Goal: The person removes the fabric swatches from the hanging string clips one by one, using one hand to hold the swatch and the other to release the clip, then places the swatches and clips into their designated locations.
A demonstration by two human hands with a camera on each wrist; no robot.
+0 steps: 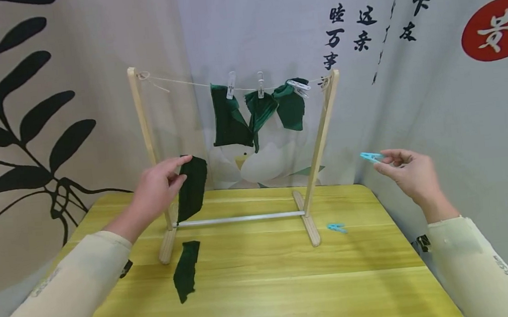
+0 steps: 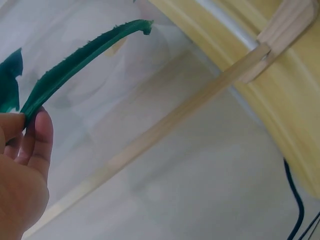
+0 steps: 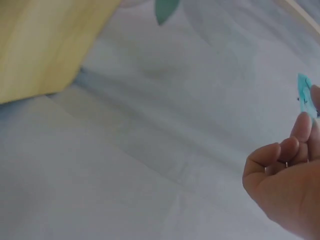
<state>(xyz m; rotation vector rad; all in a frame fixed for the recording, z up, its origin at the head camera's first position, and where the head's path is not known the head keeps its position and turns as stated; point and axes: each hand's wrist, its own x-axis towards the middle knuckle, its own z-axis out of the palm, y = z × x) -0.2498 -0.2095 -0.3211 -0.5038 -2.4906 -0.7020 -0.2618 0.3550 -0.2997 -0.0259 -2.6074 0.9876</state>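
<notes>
Left hand [image 1: 154, 190] pinches dark green fabric strip [image 1: 191, 188] at its top edge, held beside wooden drying rack [image 1: 325, 142] post, above yellow wooden counter [image 1: 264, 278]. Right hand [image 1: 407, 173] — fingers curled — pinches light-blue plastic clothespin [image 1: 370, 157], well apart from strip. Risk: light pinch, strip may slip & drop.

A staged indoor set, not a real laundry room: printed fabric backdrops with black leaves and calligraphy [image 1: 359, 18] hang behind a small yellow wooden table [image 1: 269, 278] bearing a miniature wooden drying rack [image 1: 320, 137].
</notes>
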